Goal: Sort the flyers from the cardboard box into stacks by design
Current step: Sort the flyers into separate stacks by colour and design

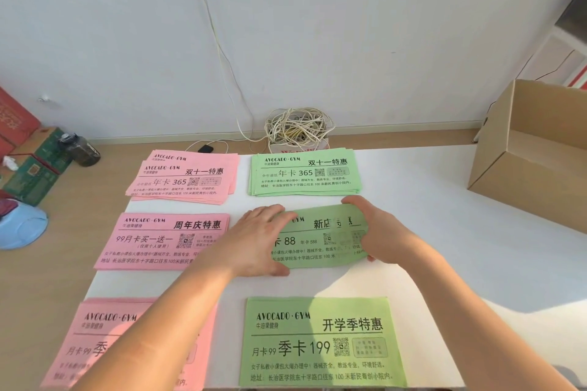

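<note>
Your left grip (pixel 260 240) and right grip (pixel 379 232) clasp the two ends of the middle light-green paper flyer stack (pixel 317 243). Your fingers curl over its edges, and the sheets bow a little above the white surface (pixel 444 206).

Nearest you lies the near light-green flyer stack (pixel 320 343), flat and tidy. Left of it, partly under your forearm, is the near pink flyer stack (pixel 104 340). Level with your hands, to the left, sits the middle pink flyer stack (pixel 158 241).

Beyond are the far pink flyer stack (pixel 187 179), fanned out, and the far green flyer stack (pixel 305 173). At far right stands the open brown cardboard box (pixel 495 155); what you can see of its inside holds no flyers.

You seem to be squaring this pile, late in the sort. Next, set it flat, release both ends together, then check the box's hidden part.
</note>
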